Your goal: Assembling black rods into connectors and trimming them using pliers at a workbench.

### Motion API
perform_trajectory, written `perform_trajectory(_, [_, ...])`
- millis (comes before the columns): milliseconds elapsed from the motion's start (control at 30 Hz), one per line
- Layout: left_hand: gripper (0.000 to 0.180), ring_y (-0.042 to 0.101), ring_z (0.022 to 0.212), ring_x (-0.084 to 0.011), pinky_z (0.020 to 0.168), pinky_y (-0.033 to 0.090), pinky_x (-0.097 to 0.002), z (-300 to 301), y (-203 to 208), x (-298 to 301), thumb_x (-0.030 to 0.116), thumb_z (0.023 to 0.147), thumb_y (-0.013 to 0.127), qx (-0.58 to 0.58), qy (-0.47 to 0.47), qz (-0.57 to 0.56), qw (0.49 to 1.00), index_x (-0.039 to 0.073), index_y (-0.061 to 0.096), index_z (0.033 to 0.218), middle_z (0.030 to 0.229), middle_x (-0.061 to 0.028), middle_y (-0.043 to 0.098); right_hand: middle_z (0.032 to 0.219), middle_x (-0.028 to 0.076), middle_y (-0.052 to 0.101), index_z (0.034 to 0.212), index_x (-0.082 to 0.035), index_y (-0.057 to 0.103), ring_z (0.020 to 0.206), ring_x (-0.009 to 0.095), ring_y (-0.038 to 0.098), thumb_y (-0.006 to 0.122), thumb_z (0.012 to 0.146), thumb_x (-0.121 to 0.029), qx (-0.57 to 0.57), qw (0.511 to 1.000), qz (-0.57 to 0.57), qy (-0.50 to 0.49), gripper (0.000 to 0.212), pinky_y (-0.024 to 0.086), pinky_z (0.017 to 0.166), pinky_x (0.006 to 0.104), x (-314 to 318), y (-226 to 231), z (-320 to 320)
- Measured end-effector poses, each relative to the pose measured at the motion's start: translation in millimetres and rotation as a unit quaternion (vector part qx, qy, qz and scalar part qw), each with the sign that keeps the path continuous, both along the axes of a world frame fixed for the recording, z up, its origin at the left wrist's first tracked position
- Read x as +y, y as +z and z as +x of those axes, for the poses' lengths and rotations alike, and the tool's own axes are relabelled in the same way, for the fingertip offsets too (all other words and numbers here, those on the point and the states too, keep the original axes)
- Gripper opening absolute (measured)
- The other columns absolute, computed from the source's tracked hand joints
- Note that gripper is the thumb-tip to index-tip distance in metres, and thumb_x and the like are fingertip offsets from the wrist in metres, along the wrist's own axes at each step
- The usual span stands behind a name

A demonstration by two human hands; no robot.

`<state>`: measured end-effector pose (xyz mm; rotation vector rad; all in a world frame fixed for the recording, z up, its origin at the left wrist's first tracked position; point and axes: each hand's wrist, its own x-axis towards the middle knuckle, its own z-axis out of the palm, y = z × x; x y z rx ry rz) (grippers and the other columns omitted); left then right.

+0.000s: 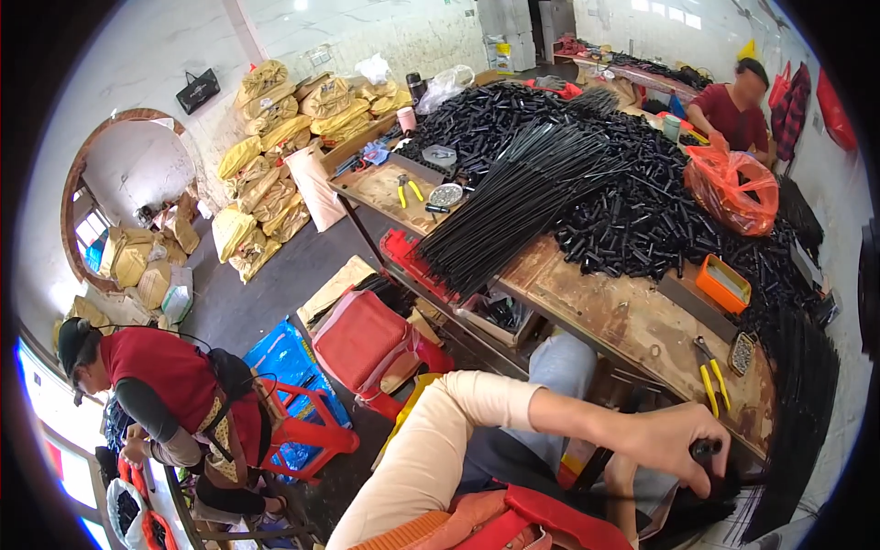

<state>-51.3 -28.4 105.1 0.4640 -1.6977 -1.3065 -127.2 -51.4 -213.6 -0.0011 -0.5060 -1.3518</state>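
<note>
My left hand [674, 447], in a cream sleeve, reaches across to the lower right. Its thumb and fingers close around a short black cylindrical piece [705, 449], whose round end shows. Below it lie thin black rods [701, 509], partly covered by the hand. A bare stretch of my right arm [621, 500] shows under the left wrist; its fingers are hidden. Close by on the wooden table [587, 289] are yellow-handled pliers [711, 380] and a small container of metal bits [742, 353].
A large heap of black tubes [632, 220] and a bundle of long black rods [513, 206] cover the table. An orange box [724, 282] stands at the right. A red stool [362, 339] stands left of the table. Two co-workers are at left [174, 385] and far right [738, 110].
</note>
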Motion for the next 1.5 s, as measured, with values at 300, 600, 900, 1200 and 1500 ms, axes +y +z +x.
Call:
perform_trajectory(300, [0.02, 0.059, 0.059, -0.008, 0.055, 0.045, -0.0224, 88.5, -92.7, -26.0, 0.016, 0.09, 0.067, 0.066, 0.427, 0.118, 0.894, 0.0, 0.059, 0.099, 0.075, -0.003, 0.062, 0.078, 0.003, 0.054, 0.105, 0.0, 0.053, 0.064, 0.012, 0.052, 0.054, 0.096, -0.008, 0.689, 0.724, 0.024, 0.027, 0.012, 0.043, 0.057, 0.0239, 71.8, 153.8, -22.4])
perform_trajectory(600, [0.016, 0.063, 0.085, -0.0111, 0.067, 0.045, -0.0246, 99.5, -131.1, 7.8, 0.018, 0.094, 0.062, 0.165, 0.431, 0.257, 0.849, 0.003, 0.062, 0.095, 0.091, -0.0076, 0.067, 0.074, 0.003, 0.057, 0.103, -0.001, 0.056, 0.062, 0.01, 0.054, 0.058, 0.095, -0.012, 0.709, 0.704, 0.022, 0.04, 0.014, 0.043, 0.057, 0.0234, 61.1, 162.7, -5.7])
perform_trajectory(900, [0.02, 0.063, 0.081, -0.0135, 0.07, 0.048, -0.0257, 66.2, -138.9, -17.8, 0.02, 0.096, 0.06, 0.242, 0.361, 0.361, 0.825, 0.002, 0.058, 0.106, 0.095, -0.0079, 0.065, 0.077, 0.005, 0.062, 0.102, 0.0, 0.057, 0.066, 0.011, 0.059, 0.058, 0.096, -0.012, 0.684, 0.724, 0.05, 0.067, 0.013, 0.05, 0.063, 0.0243, 52.6, 161.2, -15.2])
perform_trajectory(1200, [0.017, 0.061, 0.077, -0.014, 0.068, 0.049, -0.027, 63.3, -143.1, -7.4, 0.018, 0.096, 0.061, 0.267, 0.413, 0.3, 0.817, 0.002, 0.056, 0.1, 0.092, -0.0092, 0.065, 0.084, 0.009, 0.067, 0.101, 0.003, 0.061, 0.073, 0.014, 0.066, 0.062, 0.092, -0.006, 0.722, 0.689, 0.026, 0.056, 0.012, 0.055, 0.069, 0.0273, 59.4, 163.4, -12.3])
perform_trajectory(1500, [0.02, 0.061, 0.077, -0.0136, 0.068, 0.049, -0.0258, 61.0, -141.1, -10.8, 0.018, 0.096, 0.061, 0.307, 0.418, 0.279, 0.808, 0.001, 0.056, 0.105, 0.093, -0.0086, 0.065, 0.086, 0.01, 0.068, 0.1, 0.003, 0.06, 0.075, 0.016, 0.068, 0.065, 0.089, -0.004, 0.728, 0.683, 0.043, 0.052, 0.014, 0.057, 0.07, 0.0292, 57.7, 164.3, -7.7])
